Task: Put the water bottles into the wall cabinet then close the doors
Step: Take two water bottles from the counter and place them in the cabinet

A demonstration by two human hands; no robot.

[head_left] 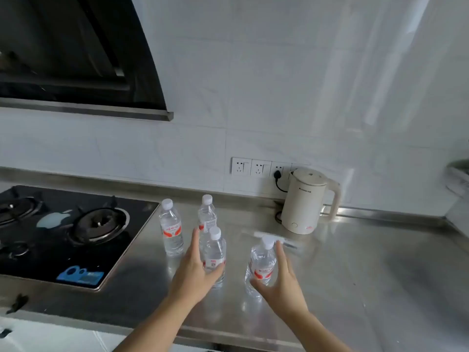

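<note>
Head view: my left hand [194, 271] and right hand [281, 280], grips wide, cup two bottles [215, 255] mid-body; full, likely heavy, slick, thin-walled.

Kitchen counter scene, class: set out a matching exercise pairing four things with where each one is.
Things:
1. kettle
2. hob
3. left hand
4. right hand

Places:
A. at the bottle nearest the hob side of the front pair
B. by the wall sockets
C. set into the counter's left part
D. at the bottle with a white strip behind it

Pairs: 1-B, 2-C, 3-A, 4-D
</note>
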